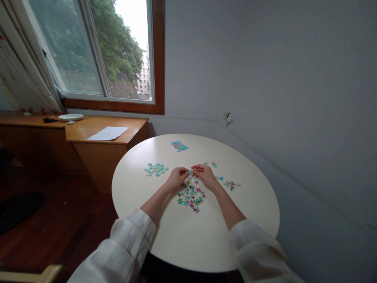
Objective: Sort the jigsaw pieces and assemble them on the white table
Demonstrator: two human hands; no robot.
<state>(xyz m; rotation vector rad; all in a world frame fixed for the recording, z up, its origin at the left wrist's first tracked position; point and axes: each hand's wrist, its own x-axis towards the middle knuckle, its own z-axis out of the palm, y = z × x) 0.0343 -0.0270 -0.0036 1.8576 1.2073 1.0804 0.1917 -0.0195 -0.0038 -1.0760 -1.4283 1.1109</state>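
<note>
Between the fingertips of both hands is a small teal jigsaw piece (191, 172). My left hand (176, 178) pinches it from the left, and my right hand (205, 176) closes on it from the right. Just below the hands lies a loose pile of mixed-colour jigsaw pieces (191, 198), pink, teal and yellow among them. A group of mostly teal jigsaw pieces (156, 169) is spread to the left. Right of my right hand lies a small cluster of jigsaw pieces (231, 185), with a few single ones farther back.
A blue picture card (179, 146) lies at the far side of the round white table (188, 247). Behind on the left, a wooden desk (138, 125) bears a sheet of paper (108, 133) and a white plate (71, 117). A wall (309, 129) stands close on the right.
</note>
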